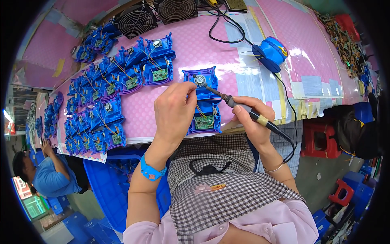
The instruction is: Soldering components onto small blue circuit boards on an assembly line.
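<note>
My right hand (254, 116) is closed round a soldering iron (242, 106), its tip reaching left to a small round speaker (199, 80). The speaker sits in the upper part of a blue plastic housing (211, 73) at the table's front edge. In the lower part lies a green circuit board (204, 122), with thin yellowish wires (199, 108) running up from it. My left hand (175, 106) is closed in a pinch beside the speaker, over the housing's left side. What its fingertips hold, if anything, is hidden.
Rows of similar blue housings (130, 83) with boards and speakers cover the table's left. Two black fans (136, 22) stand at the back. A blue stand (271, 53) is at back right; the iron's black cord (289, 97) hangs at the right. Another person (55, 177) works far left.
</note>
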`<move>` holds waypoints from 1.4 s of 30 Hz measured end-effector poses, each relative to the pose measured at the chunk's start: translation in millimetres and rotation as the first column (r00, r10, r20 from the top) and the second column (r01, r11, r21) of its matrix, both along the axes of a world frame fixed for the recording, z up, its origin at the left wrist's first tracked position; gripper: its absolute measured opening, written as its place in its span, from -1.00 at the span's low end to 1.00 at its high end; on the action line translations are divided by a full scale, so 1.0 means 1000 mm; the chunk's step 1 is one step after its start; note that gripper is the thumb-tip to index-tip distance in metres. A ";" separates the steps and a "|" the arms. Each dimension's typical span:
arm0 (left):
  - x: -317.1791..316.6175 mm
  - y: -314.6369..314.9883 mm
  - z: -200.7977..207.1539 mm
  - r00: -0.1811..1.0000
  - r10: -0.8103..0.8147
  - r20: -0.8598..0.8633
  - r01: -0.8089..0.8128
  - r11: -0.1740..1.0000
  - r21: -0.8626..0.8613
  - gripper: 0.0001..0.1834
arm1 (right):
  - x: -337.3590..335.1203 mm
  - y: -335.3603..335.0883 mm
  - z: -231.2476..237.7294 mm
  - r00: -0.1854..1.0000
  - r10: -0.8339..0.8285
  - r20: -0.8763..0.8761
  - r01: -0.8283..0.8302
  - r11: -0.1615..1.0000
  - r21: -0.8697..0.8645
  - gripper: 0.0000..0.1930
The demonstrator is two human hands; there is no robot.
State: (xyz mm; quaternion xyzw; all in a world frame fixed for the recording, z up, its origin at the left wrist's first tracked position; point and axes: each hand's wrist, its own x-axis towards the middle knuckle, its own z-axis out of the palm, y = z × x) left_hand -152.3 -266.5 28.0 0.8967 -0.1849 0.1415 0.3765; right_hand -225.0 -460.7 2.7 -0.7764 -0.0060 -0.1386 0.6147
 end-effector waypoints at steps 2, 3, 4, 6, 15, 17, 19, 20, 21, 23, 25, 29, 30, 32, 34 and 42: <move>-0.003 0.001 0.001 1.000 -0.005 0.018 0.005 1.000 0.005 -0.92 | -0.001 -0.005 0.001 1.000 -0.027 0.010 0.028 0.997 -0.067 -0.80; -0.004 0.001 0.001 1.000 -0.009 0.010 0.009 1.000 0.004 -0.92 | -0.001 -0.007 0.006 0.999 -0.052 0.002 0.052 0.999 0.006 -0.80; -0.005 0.001 0.002 1.000 -0.012 0.002 0.012 1.000 0.004 -0.91 | -0.001 -0.009 0.010 0.997 -0.075 -0.008 0.075 0.994 0.078 -0.81; -0.004 -0.002 0.002 0.999 -0.013 0.030 0.013 1.000 0.015 -0.91 | 0.005 -0.015 0.015 0.997 -0.082 -0.002 0.082 0.996 0.033 -0.80; 0.002 -0.016 -0.007 0.999 -0.037 0.005 0.036 0.997 0.073 -0.94 | 0.016 -0.018 0.015 1.000 -0.006 -0.027 0.005 1.000 -0.019 -0.81; 0.003 -0.017 -0.007 0.999 -0.033 0.001 0.033 0.996 0.083 -0.94 | 0.017 -0.018 0.014 0.999 0.005 -0.033 -0.006 1.000 -0.028 -0.81; 0.004 -0.018 -0.008 0.999 -0.035 0.005 0.034 0.997 0.063 -0.94 | 0.018 -0.018 0.013 0.999 0.013 -0.030 -0.014 1.000 -0.020 -0.81; 0.004 -0.019 -0.008 0.999 -0.035 0.004 0.035 0.997 0.064 -0.94 | 0.018 -0.018 0.013 0.999 0.013 -0.031 -0.013 1.000 -0.020 -0.81; 0.005 -0.019 -0.009 0.999 -0.032 0.004 0.031 0.997 0.076 -0.91 | 0.018 -0.018 0.013 0.999 0.016 -0.040 -0.016 1.000 0.001 -0.81; 0.005 -0.020 -0.009 1.000 -0.028 0.001 0.028 0.996 0.087 -0.88 | 0.018 -0.018 0.014 0.998 0.019 -0.052 -0.018 1.000 0.021 -0.81; 0.006 -0.021 -0.009 0.999 -0.032 -0.001 0.032 0.995 0.091 -0.88 | 0.019 -0.018 0.013 0.999 0.026 -0.033 -0.027 1.000 -0.009 -0.81; 0.008 -0.021 -0.009 0.999 -0.042 -0.018 0.044 0.995 0.091 -0.88 | 0.019 -0.016 0.013 0.999 0.029 -0.019 -0.029 1.000 -0.002 -0.81; 0.009 -0.020 -0.011 0.999 -0.051 0.013 0.049 0.994 0.101 -0.87 | 0.019 -0.015 0.015 0.999 0.034 -0.018 -0.034 0.999 -0.008 -0.81; 0.009 -0.016 -0.010 0.997 -0.063 0.042 0.058 0.992 0.113 -0.86 | 0.019 -0.015 0.015 0.999 0.036 -0.018 -0.037 0.999 -0.011 -0.81; 0.007 -0.003 0.000 0.998 0.062 -0.015 -0.064 0.968 -0.243 -0.84 | 0.018 -0.017 0.016 0.999 0.026 -0.022 -0.027 0.999 -0.028 -0.81; -0.010 0.053 -0.039 0.837 0.197 -0.511 -0.386 0.874 -0.295 -0.71 | 0.018 -0.023 0.017 0.999 -0.024 -0.031 0.025 0.999 0.041 -0.82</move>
